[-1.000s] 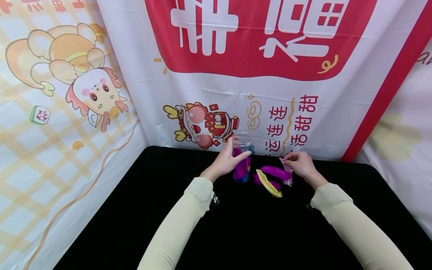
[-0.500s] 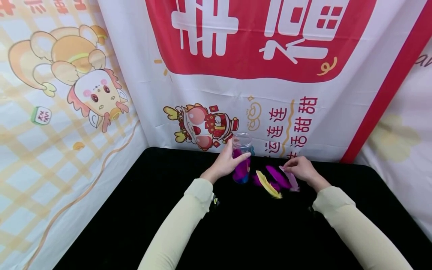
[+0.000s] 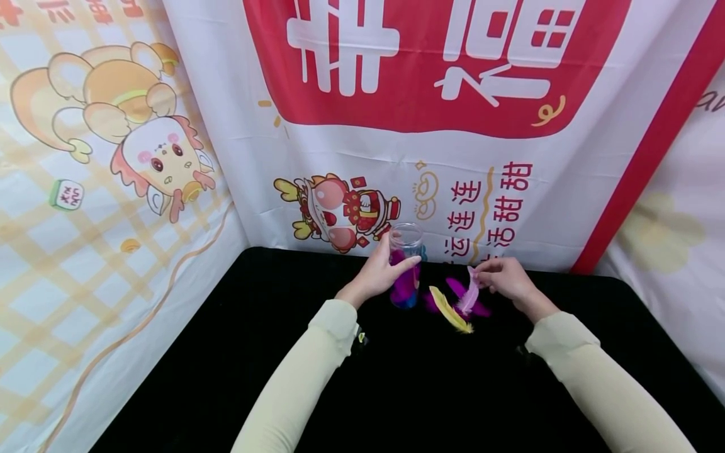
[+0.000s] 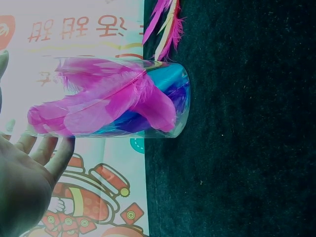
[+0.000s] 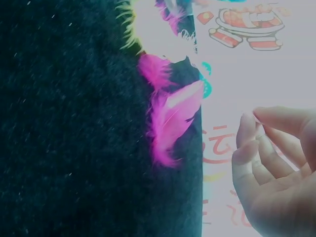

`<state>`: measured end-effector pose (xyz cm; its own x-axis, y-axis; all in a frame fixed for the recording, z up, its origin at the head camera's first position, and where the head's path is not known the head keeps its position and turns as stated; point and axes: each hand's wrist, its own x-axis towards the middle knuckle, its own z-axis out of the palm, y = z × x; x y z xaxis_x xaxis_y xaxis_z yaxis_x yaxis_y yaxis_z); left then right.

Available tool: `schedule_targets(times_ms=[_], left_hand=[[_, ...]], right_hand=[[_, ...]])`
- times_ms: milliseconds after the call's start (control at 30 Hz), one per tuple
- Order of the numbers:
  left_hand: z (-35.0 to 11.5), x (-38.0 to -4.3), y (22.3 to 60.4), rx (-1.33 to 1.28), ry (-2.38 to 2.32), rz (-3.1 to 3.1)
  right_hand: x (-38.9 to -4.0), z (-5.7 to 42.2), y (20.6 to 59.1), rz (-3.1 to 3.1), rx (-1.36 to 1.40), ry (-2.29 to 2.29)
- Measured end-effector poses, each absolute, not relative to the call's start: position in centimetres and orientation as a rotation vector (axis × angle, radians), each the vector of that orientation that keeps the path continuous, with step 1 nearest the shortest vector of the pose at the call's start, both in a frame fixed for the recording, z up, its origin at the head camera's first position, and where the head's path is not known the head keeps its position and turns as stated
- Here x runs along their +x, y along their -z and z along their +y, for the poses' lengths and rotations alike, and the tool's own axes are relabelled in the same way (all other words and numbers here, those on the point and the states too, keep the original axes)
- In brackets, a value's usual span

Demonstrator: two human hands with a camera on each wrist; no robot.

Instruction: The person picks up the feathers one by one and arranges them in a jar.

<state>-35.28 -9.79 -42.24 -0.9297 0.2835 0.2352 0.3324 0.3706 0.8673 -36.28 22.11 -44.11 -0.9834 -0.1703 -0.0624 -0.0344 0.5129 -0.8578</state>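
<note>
My left hand (image 3: 376, 269) grips a clear, open-topped jar (image 3: 406, 235) standing upright on the black table. Magenta feathers (image 4: 106, 101) fill much of it in the left wrist view, with blue and purple ones at its bottom. Between thumb and fingertips, my right hand (image 3: 505, 277) pinches a pale pink feather (image 3: 469, 298) by its upper end, to the right of the jar. The feather hangs down over the loose ones. Beneath it lie a yellow feather (image 3: 447, 308) and bright magenta feathers (image 5: 175, 116). In the right wrist view, the fingertips (image 5: 247, 121) meet against the pale backdrop.
A black cloth covers the table (image 3: 442, 390). Right behind the jar and hands hangs a white and red printed fabric backdrop (image 3: 340, 145). Another printed fabric wall (image 3: 102, 251) borders the table on the left.
The pinched pale pink feather came away to the right, then swung back left over the yellow one. A magenta feather beneath it turned to a steeper slant. The left hand and jar stayed put.
</note>
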Motion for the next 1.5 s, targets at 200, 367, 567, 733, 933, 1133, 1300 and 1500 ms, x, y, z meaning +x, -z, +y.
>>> schedule_targets(times_ms=[200,367,567,733,933,1133,1300,1500], left_hand=[[-9.9,-35.3,42.3,-0.576,1.636,-2.566],[-9.9,-35.4,42.3,-0.573,1.636,-2.565],[-9.8,-35.5,42.1,-0.572,1.640,-2.568],[-9.8,-35.5,41.9,-0.566,1.630,-2.578],[-9.9,-35.5,41.9,-0.560,1.627,-2.582],[-9.9,-35.5,42.0,-0.560,1.626,-2.582],[-9.8,-35.6,42.0,-0.570,1.631,-2.578],[-9.8,-35.5,42.1,-0.574,1.640,-2.578]], right_hand=[[-36.1,21.6,43.2,2.612,-0.185,1.536],[-36.0,21.4,42.5,2.640,-0.204,1.549],[-35.9,21.2,41.6,2.667,-0.204,1.558],[-35.8,20.9,40.8,2.687,-0.223,1.566],[-35.8,20.6,40.0,2.661,-0.243,1.586],[-35.9,20.2,39.3,2.670,-0.295,1.627],[-35.9,20.2,38.8,2.663,-0.332,1.672],[-36.0,20.1,38.3,2.633,-0.342,1.730]])
